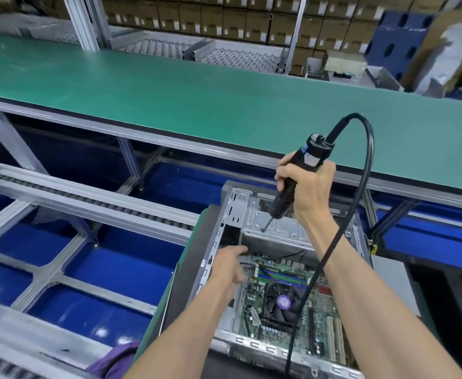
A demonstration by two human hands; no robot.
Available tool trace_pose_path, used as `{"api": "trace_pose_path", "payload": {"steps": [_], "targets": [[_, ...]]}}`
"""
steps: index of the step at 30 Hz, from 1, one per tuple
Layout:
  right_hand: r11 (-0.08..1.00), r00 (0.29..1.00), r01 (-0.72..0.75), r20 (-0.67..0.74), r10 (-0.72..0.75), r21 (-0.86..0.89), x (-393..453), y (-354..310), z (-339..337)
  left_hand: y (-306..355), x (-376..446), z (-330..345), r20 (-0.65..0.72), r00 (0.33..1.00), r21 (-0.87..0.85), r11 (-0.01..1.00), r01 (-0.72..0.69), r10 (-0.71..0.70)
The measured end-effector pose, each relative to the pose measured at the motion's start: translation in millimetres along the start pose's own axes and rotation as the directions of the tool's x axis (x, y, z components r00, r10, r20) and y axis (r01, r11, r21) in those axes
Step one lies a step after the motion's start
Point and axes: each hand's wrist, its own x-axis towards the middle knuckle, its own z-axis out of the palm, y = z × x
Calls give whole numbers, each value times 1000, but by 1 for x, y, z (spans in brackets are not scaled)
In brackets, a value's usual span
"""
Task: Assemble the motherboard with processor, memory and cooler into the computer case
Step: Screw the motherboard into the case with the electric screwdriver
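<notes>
An open grey computer case (225, 222) lies flat in front of me. Inside it sits the green motherboard (323, 310), with memory sticks (284, 274) and a black fan cooler (279, 299) with a purple hub. My right hand (306, 187) grips a black electric screwdriver (295, 176) held above the case; its bit points down at the metal drive bay plate (273, 225). Its black cable (361, 165) loops over my right forearm. My left hand (228, 265) reaches into the case at the board's upper left corner, fingers pointing inward; whether they hold anything is hidden.
A long green workbench top (169, 86) runs behind the case. Aluminium roller rails (87, 198) and frame bars cross over blue floor at the left. Stacked cardboard boxes (224, 20) fill the back. A purple cloth (115, 359) lies at the bottom edge.
</notes>
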Motion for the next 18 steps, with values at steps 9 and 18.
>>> {"api": "trace_pose_path", "payload": {"steps": [9, 18], "targets": [[987, 991, 118, -75, -110, 111, -16, -47, -19, -5, -7, 15, 1, 993, -302, 947, 111, -116], [953, 967, 68, -254, 10, 296, -47, -61, -53, -15, -4, 21, 155, 984, -592, 790, 159, -82]]}}
